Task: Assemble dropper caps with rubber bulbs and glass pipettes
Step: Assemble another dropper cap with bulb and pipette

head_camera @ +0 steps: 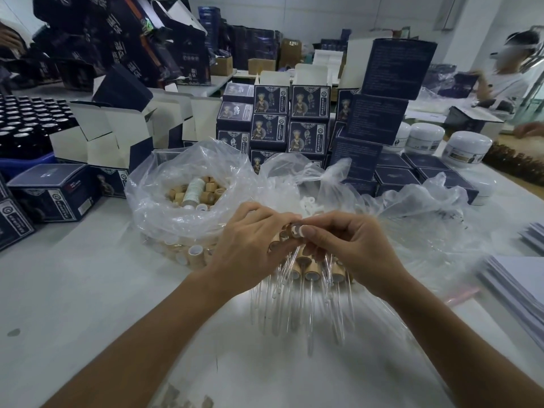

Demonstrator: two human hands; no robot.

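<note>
Pipettes (297, 307) lying nearest, fanned on table (88, 304), several already seated in wooden caps (310, 270). Just above them, holding one cap (294, 231) between both hands: left hand (250, 245) curling round it plus a few spare caps, right hand (347, 245) pinching at its white top, probably pressing bulb in. Exact contact point too blurred to confirm.

Sitting left of hands: bag of loose caps (194, 192), open. Behind hands: second bag holding white bulbs (309, 203). Further back: stacked navy boxes (306, 119), white jars (468, 147), dark bottles (26, 119) far left.

Risks, judging from this layout:
- Resting wrists right over glass; dropping either one likely cracking or rolling pipettes.
- Juggling spare caps in left palm; loosening grip mid-press likely spilling them onto finished pieces.
- Pushing bulb off-axis likely leaving it half-seated, then leaking or popping out.
- Snagging loose plastic under right wrist likely dragging pile.
</note>
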